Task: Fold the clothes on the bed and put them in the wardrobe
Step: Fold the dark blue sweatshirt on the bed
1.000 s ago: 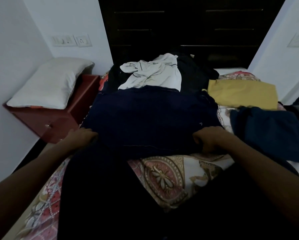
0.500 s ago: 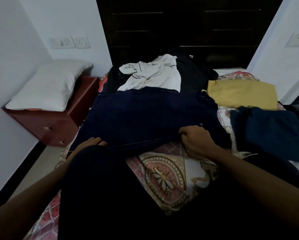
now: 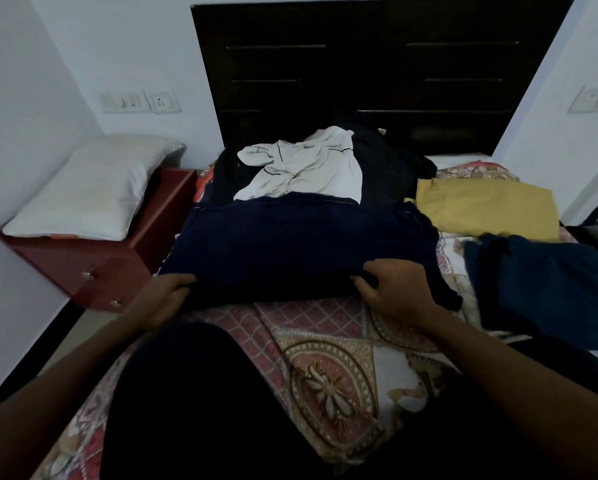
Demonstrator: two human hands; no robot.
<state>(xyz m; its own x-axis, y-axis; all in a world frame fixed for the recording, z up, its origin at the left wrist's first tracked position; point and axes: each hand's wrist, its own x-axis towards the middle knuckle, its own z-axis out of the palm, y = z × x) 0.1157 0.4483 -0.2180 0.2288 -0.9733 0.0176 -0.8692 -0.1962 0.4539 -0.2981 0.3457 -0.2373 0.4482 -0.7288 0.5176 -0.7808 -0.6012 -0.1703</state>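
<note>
- Left hand (image 3: 162,299) and right hand (image 3: 394,292) grip the navy garment (image 3: 301,244) by its near edge, mid-fold
- Yellow piece (image 3: 484,209) and teal piece (image 3: 546,282) look folded
- White shirt (image 3: 304,168) unfolded; wardrobe step left

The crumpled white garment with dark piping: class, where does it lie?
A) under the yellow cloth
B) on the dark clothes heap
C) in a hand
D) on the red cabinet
B: the crumpled white garment lies atop the heap of dark clothes by the headboard.
</note>
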